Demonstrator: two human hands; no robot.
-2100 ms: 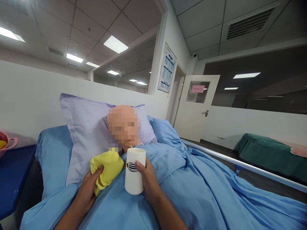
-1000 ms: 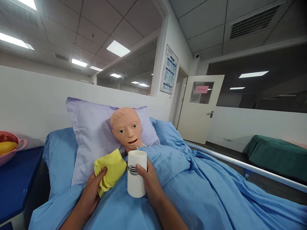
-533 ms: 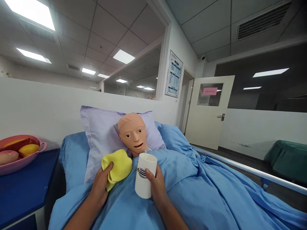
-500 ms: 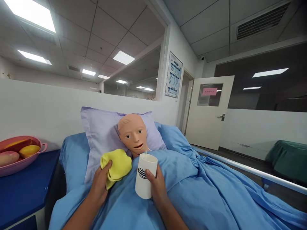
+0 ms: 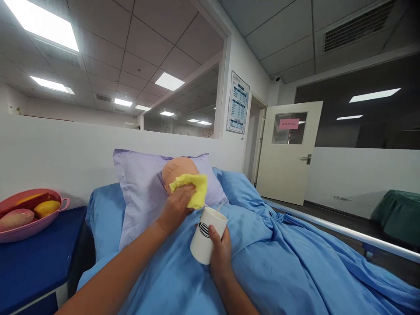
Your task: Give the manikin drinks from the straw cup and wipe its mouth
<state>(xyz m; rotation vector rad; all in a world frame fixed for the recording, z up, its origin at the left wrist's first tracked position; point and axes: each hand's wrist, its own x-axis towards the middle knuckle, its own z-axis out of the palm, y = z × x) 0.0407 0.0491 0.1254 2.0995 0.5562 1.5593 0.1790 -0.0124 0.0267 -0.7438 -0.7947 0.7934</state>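
Over the dummy head's (image 5: 179, 166) lower face, your yellow cloth (image 5: 199, 192) hangs pinched in your left hand (image 5: 180, 202), hiding mouth and eyes. Taking the cloth as the clock's middle, you have the white cup (image 5: 202, 247) at six, your right hand (image 5: 221, 251) wrapped around its side, its top leaning toward one. A thin straw (image 5: 220, 206) pokes past the rim; you cannot tell how full the cup is.

Your left forearm crosses the bed from seven o'clock. The lilac pillow (image 5: 144, 186) spreads behind the head toward nine, and the blue blanket (image 5: 262, 258) bunches from four to six. Further out, near nine, a pink basket (image 5: 41, 224) holds a yellow fruit (image 5: 47, 208) and a pinkish one (image 5: 16, 219), on the blue table (image 5: 36, 262). Your bed rail (image 5: 328, 225) runs past three, the open door (image 5: 282, 166) beyond at two to three.
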